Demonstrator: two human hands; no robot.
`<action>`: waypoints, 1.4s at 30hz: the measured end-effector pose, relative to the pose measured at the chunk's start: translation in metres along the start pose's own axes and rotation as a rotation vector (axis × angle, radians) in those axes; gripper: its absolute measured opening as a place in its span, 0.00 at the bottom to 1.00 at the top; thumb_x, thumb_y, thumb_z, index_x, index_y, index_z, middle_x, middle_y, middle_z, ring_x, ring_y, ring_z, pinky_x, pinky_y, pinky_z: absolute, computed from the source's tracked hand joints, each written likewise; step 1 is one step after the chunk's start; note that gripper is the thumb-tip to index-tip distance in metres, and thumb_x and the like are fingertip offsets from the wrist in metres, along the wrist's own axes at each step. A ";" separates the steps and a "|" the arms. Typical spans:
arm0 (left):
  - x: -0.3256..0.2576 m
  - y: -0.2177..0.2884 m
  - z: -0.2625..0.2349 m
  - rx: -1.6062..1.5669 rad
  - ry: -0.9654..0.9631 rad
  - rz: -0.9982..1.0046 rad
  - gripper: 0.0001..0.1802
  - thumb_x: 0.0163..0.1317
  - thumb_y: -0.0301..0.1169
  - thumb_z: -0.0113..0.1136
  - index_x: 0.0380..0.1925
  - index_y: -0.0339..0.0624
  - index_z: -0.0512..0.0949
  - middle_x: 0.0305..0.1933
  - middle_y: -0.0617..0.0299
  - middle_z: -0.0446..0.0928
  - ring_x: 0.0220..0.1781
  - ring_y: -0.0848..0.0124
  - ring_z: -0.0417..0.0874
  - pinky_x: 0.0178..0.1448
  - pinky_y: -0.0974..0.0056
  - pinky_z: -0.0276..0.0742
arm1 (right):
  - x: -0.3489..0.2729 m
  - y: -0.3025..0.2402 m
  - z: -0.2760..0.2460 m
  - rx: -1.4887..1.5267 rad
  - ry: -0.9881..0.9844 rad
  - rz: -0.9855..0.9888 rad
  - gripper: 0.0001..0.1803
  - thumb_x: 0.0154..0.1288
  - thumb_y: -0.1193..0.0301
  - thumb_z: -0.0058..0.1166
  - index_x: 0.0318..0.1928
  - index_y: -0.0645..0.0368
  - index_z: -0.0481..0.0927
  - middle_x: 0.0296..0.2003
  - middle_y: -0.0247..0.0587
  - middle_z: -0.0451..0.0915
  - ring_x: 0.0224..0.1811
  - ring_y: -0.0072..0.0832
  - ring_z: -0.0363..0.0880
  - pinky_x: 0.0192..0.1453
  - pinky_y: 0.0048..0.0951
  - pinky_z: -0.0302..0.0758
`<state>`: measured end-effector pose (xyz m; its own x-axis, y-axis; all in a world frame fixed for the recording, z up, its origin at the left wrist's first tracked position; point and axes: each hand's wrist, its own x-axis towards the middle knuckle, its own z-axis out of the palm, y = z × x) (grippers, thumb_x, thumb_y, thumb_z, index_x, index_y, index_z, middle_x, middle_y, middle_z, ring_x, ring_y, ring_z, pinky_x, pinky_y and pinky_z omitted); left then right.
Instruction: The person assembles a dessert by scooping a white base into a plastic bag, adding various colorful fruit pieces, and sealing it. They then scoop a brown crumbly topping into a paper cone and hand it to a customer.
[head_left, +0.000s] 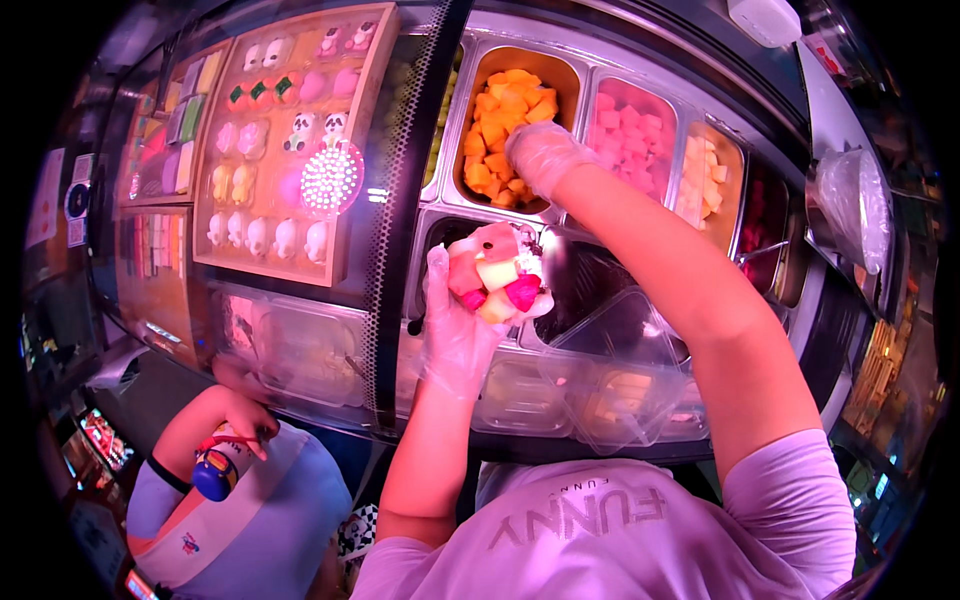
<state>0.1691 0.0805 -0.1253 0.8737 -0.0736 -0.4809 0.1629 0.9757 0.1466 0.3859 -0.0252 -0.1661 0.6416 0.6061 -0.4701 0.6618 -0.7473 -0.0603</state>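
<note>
My left hand [462, 335], in a clear plastic glove, is wrapped round a portion of mixed cut fruit [497, 275] with pale, pink and deep red pieces. Its container is mostly hidden under the fruit. My right hand [550, 158], gloved the same way, reaches into a metal pan [567, 70] of orange mango cubes [500, 120]. Its fingers look curled down against the cubes at the pan's right side; their tips are hidden, and I cannot see what is in them.
Right of the mango stand pans of pink cubes [630, 135] and pale yellow pieces [702, 180]. Clear plastic lids [625, 385] lie at the counter's near side. A wooden tray of small animal-shaped sweets [285, 150] is at left. A person [240, 500] with a bottle stands at lower left.
</note>
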 end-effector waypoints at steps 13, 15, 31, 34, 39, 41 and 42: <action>0.004 -0.001 -0.009 0.036 -0.018 -0.018 0.36 0.69 0.62 0.52 0.63 0.43 0.71 0.63 0.52 0.74 0.63 0.52 0.79 0.61 0.36 0.77 | -0.032 0.020 -0.002 0.927 0.283 0.046 0.21 0.53 0.81 0.58 0.51 0.66 0.82 0.52 0.51 0.84 0.51 0.40 0.85 0.57 0.35 0.79; 0.003 -0.002 0.002 0.042 0.034 0.034 0.39 0.70 0.63 0.50 0.63 0.40 0.70 0.59 0.53 0.76 0.59 0.55 0.81 0.56 0.39 0.82 | -0.075 0.012 -0.036 1.296 0.254 0.018 0.23 0.55 0.81 0.59 0.54 0.69 0.81 0.56 0.48 0.83 0.54 0.35 0.84 0.59 0.34 0.78; -0.014 -0.013 0.020 0.301 -0.011 0.235 0.37 0.71 0.57 0.53 0.61 0.32 0.71 0.57 0.53 0.78 0.61 0.61 0.79 0.66 0.57 0.76 | -0.188 -0.078 -0.012 0.699 0.871 -0.418 0.40 0.59 0.59 0.64 0.68 0.65 0.69 0.59 0.57 0.74 0.59 0.56 0.75 0.64 0.49 0.74; -0.022 -0.011 -0.005 0.243 -0.019 0.214 0.36 0.70 0.57 0.53 0.61 0.35 0.72 0.62 0.53 0.76 0.63 0.61 0.78 0.68 0.55 0.74 | -0.196 -0.088 -0.022 0.680 0.686 -0.388 0.43 0.57 0.49 0.62 0.68 0.63 0.70 0.62 0.55 0.72 0.63 0.54 0.72 0.70 0.51 0.69; -0.034 -0.007 -0.007 0.310 0.043 0.253 0.37 0.70 0.58 0.51 0.64 0.37 0.70 0.65 0.51 0.74 0.67 0.59 0.76 0.72 0.55 0.70 | -0.195 -0.105 -0.022 0.661 0.698 -0.396 0.45 0.53 0.50 0.65 0.66 0.65 0.71 0.59 0.55 0.71 0.62 0.57 0.70 0.71 0.52 0.67; -0.034 -0.005 -0.004 0.296 -0.022 0.248 0.36 0.71 0.58 0.49 0.64 0.37 0.70 0.66 0.50 0.73 0.69 0.57 0.74 0.74 0.54 0.68 | -0.193 -0.106 -0.019 0.673 0.722 -0.441 0.45 0.54 0.50 0.64 0.66 0.65 0.70 0.60 0.55 0.71 0.62 0.57 0.70 0.72 0.52 0.67; -0.035 -0.005 -0.003 0.286 -0.054 0.246 0.36 0.72 0.58 0.48 0.64 0.37 0.70 0.67 0.49 0.73 0.69 0.57 0.74 0.74 0.54 0.67 | -0.192 -0.107 -0.019 0.670 0.712 -0.444 0.45 0.54 0.50 0.64 0.67 0.66 0.69 0.60 0.56 0.71 0.63 0.58 0.70 0.72 0.52 0.66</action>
<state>0.1368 0.0783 -0.1118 0.9244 0.1370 -0.3560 0.0604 0.8689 0.4912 0.1991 -0.0569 -0.0525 0.6178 0.7177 0.3215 0.6828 -0.2868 -0.6719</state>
